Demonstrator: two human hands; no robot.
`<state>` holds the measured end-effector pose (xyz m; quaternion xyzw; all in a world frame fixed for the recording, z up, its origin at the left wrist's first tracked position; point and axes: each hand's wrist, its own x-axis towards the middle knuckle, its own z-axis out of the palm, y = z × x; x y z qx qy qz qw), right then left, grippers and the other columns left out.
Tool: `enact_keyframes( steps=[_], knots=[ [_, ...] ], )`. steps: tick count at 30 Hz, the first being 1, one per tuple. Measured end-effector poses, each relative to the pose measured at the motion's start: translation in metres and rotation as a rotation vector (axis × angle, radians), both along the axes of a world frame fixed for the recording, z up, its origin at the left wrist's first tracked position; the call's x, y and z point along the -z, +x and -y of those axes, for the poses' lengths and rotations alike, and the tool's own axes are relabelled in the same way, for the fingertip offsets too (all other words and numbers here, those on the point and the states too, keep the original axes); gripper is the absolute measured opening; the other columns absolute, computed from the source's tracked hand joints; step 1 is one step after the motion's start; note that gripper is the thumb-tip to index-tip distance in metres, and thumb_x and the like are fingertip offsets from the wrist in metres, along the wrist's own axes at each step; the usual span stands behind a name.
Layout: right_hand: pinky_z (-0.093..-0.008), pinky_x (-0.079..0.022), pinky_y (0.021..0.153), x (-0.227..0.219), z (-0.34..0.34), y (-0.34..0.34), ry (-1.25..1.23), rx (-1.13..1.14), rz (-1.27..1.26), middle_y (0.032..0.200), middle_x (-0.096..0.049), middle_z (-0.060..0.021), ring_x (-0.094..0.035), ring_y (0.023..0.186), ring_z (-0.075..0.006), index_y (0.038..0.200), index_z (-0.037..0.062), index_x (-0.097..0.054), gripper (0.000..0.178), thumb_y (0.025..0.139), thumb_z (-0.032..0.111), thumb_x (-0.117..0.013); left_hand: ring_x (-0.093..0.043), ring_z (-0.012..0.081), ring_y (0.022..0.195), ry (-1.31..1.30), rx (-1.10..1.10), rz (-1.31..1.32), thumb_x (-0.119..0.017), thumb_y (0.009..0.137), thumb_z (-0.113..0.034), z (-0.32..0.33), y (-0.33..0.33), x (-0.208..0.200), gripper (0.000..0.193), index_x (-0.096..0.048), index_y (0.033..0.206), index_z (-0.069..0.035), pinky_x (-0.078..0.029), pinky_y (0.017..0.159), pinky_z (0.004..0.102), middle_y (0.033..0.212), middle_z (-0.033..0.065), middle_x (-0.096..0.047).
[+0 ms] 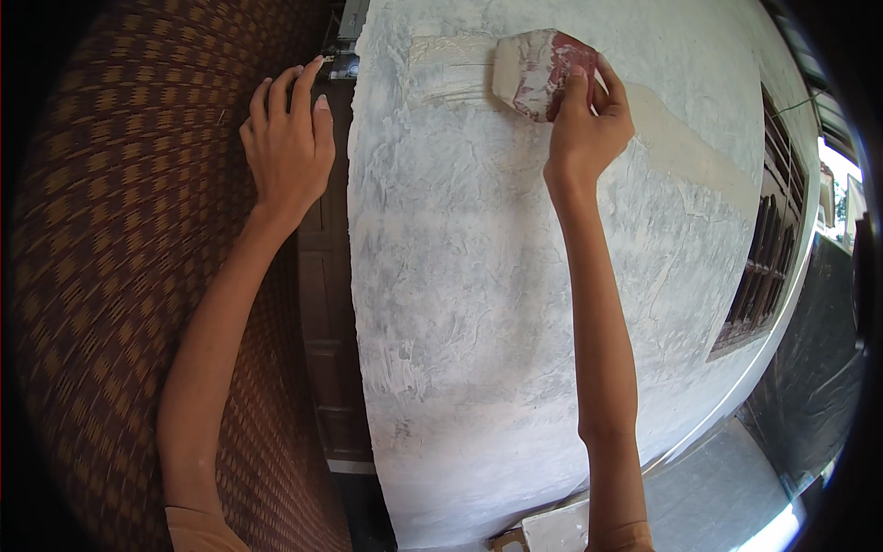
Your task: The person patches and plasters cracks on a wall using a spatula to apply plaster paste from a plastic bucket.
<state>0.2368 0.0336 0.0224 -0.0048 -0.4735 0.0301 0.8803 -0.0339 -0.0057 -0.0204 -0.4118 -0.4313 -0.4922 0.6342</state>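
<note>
Head view: right hand grips the scraper, blade pointing left along the wall, upper middle; left hand lies flat, empty.

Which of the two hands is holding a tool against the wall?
The right hand: it grips a red-stained scraper on the plastered wall. The left hand rests flat and empty on the woven screen.

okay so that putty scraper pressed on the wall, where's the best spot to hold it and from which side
Grip the scraper at its red handle end, coming from the right, as the right hand does now. The wide pale blade edge points left and lies against the plastered wall, so that end probably should stay free; the narrower handle suits pinching fingers.
</note>
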Motion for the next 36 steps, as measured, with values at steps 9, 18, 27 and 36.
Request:
enact_keyframes(
  steps=[9,18,27,36],
  knots=[
    [-0.0293,-0.055,0.077,0.007,-0.020,0.020,-0.073,0.033,-0.007,0.096,-0.074,-0.0174,-0.069,0.080,-0.0167,0.125,-0.0078,-0.060,0.034,0.094,0.006,-0.059,-0.042,0.0349,0.134,-0.001,-0.045,-0.065,-0.048,0.102,-0.026,0.006,0.008,0.003,0.044,-0.048,0.145,-0.018,-0.036,0.105,0.0545,0.142,0.0087,-0.051],
    [-0.0316,-0.053,0.081,0.000,0.000,-0.024,-0.003,0.001,0.175,0.097,-0.074,-0.0196,-0.071,0.083,-0.0191,0.122,-0.0043,-0.063,0.033,0.093,0.012,-0.064,-0.042,0.0356,0.134,-0.005,0.033,-0.064,-0.050,0.101,-0.025,0.001,0.021,-0.001,0.045,-0.049,0.144,-0.016,-0.035,0.105,0.0543,0.142,0.0107,-0.050],
    [-0.0267,-0.056,0.073,-0.001,-0.010,0.028,-0.098,-0.064,-0.121,0.101,-0.073,-0.0167,-0.070,0.083,-0.0156,0.126,-0.0092,-0.058,0.034,0.096,0.006,-0.058,-0.042,0.0356,0.134,0.000,0.065,-0.089,-0.051,0.099,-0.025,0.005,0.006,0.002,0.046,-0.049,0.144,-0.016,-0.035,0.104,0.0539,0.142,0.0091,-0.051],
    [-0.0254,-0.054,0.069,-0.022,0.005,-0.052,0.048,0.272,0.122,0.094,-0.074,-0.0124,-0.068,0.079,-0.0128,0.123,-0.0044,-0.064,0.033,0.093,0.009,-0.065,-0.042,0.0357,0.134,-0.006,0.102,-0.095,-0.051,0.099,-0.024,0.004,0.006,0.004,0.045,-0.050,0.144,-0.016,-0.034,0.105,0.0529,0.142,0.0092,-0.051]
  ],
)
